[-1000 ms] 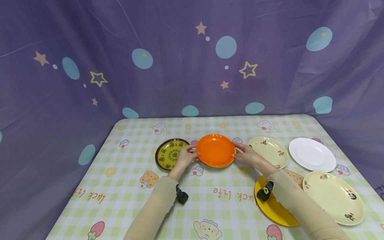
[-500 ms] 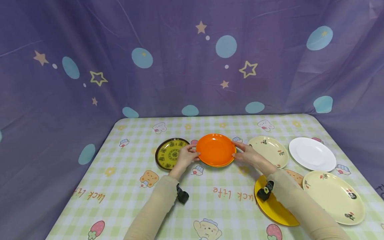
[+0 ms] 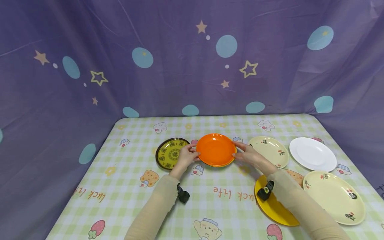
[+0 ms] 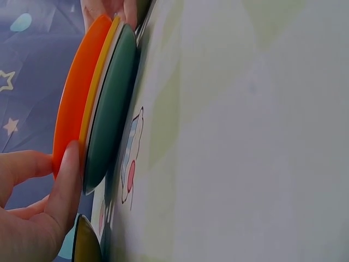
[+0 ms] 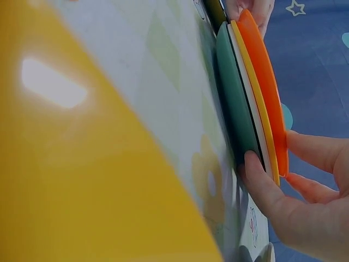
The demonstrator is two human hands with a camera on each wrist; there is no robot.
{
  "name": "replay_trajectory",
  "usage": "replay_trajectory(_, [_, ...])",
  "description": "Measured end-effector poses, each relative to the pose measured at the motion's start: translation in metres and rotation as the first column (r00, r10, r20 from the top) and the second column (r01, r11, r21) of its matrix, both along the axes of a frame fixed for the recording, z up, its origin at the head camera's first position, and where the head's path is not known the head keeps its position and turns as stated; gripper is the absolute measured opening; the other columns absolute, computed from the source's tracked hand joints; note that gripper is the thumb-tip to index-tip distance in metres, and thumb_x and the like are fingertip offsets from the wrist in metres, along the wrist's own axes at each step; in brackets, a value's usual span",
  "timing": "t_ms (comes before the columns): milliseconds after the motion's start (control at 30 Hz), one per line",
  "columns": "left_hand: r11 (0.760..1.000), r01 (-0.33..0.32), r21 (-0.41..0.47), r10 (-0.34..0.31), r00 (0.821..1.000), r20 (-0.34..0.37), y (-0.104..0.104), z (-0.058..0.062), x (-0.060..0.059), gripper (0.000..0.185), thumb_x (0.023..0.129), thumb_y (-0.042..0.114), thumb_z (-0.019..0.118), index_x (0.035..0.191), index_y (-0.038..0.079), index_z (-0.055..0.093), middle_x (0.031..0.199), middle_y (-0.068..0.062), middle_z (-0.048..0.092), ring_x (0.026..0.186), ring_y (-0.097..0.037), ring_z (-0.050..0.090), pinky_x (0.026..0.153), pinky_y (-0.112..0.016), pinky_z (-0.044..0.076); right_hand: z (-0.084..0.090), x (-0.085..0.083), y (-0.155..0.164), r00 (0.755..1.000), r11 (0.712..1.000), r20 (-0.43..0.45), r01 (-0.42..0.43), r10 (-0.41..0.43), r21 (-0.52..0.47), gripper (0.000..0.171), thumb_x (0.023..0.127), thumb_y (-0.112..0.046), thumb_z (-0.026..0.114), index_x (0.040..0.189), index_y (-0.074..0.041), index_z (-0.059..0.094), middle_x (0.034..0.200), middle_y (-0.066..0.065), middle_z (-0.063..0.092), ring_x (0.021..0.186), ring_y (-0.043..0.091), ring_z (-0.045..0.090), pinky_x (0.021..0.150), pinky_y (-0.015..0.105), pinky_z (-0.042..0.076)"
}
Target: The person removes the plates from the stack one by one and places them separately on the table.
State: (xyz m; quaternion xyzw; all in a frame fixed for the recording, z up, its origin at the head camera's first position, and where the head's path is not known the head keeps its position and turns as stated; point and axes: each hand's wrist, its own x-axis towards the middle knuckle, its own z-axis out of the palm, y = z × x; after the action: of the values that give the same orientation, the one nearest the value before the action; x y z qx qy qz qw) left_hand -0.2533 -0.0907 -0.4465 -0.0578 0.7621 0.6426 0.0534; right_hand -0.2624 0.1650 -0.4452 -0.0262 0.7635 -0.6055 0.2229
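Both hands clasp the plate stack mid-bench.
Left hand (image 3: 186, 156) and right hand (image 3: 248, 155) curl a grip round opposite rims of the orange-topped stack (image 3: 216, 150), seemingly resting on the bench (image 3: 210, 196); lifting needs level, even hands.

Support: table (image 3: 135, 200) covered by a green-and-white checked cloth printed with bears, strawberries, cupcakes and the words "luck life".
Centre: stack of plates (image 3: 216, 154), orange on top; the wrist views show a yellow, a white and a dark green plate beneath it.
Left of the stack: yellow patterned plate with a dark rim (image 3: 169, 153), just beside it.
Right of the stack: small cream plate with cartoon prints (image 3: 268, 150).
Far right: plain white plate (image 3: 312, 154).
Near right: large cream printed plate (image 3: 333, 196); plain yellow plate (image 3: 271, 208), partly under a sleeve.
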Motion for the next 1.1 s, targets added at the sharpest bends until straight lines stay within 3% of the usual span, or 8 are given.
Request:
replay_trajectory(233, [1.0, -0.013, 0.022, 0.013, 1.0, 0.019, -0.001, -0.002, 0.0, 0.045, 0.076, -0.011, 0.058, 0.119, -0.002, 0.051, 0.079, -0.008, 0.047, 0.053, -0.013, 0.055, 0.061, -0.033, 0.056, 0.0, 0.001, -0.001, 1.0, 0.999, 0.004, 0.014, -0.014, 0.031, 0.065, 0.084, -0.006, 0.059, 0.14, -0.01, 0.027, 0.146, 0.015, 0.012, 0.113, 0.022, 0.041, 0.079, 0.022, 0.05])
replay_trajectory(667, [0.996, -0.014, 0.089, 0.014, 1.0, 0.007, -0.005, -0.002, 0.003, 0.048, 0.077, -0.012, 0.054, 0.124, -0.004, 0.047, 0.092, -0.014, 0.051, 0.053, -0.009, 0.056, 0.063, -0.033, 0.056, 0.0, 0.003, 0.0, 1.0, 1.0, -0.008, -0.008, 0.008, 0.003, 0.063, 0.084, -0.004, 0.057, 0.139, -0.005, 0.026, 0.146, 0.017, 0.012, 0.107, 0.018, 0.048, 0.081, 0.023, 0.05])
replay_trajectory(800, [0.995, -0.02, 0.093, 0.019, 1.0, 0.012, -0.007, -0.001, 0.003, 0.047, 0.079, -0.01, 0.054, 0.125, -0.002, 0.047, 0.096, -0.014, 0.051, 0.054, -0.009, 0.057, 0.061, -0.03, 0.056, 0.0, 0.003, 0.001, 0.999, 1.0, -0.04, -0.028, 0.028, 0.003, 0.062, 0.084, -0.003, 0.056, 0.138, -0.002, 0.026, 0.145, 0.019, 0.013, 0.121, 0.025, 0.036, 0.088, 0.029, 0.046])
replay_trajectory(967, [0.996, -0.01, 0.094, 0.01, 1.0, 0.003, -0.01, 0.0, 0.005, 0.045, 0.08, -0.009, 0.053, 0.125, -0.002, 0.047, 0.099, -0.015, 0.051, 0.056, -0.01, 0.057, 0.062, -0.032, 0.056, -0.001, 0.002, 0.003, 0.994, 0.997, -0.102, -0.04, 0.046, 0.063, 0.059, 0.083, -0.003, 0.056, 0.136, 0.001, 0.03, 0.143, 0.022, 0.017, 0.132, 0.031, 0.013, 0.103, 0.042, 0.029])
replay_trajectory(1100, [0.996, 0.008, 0.094, -0.007, 1.0, -0.014, -0.013, 0.001, 0.007, 0.044, 0.082, -0.008, 0.053, 0.125, -0.002, 0.046, 0.103, -0.018, 0.05, 0.057, -0.009, 0.057, 0.067, -0.038, 0.055, -0.002, 0.002, 0.003, 0.993, 0.997, -0.11, -0.046, 0.054, 0.068, 0.059, 0.083, -0.001, 0.055, 0.136, 0.003, 0.029, 0.143, 0.023, 0.017, 0.132, 0.033, 0.011, 0.103, 0.043, 0.029])
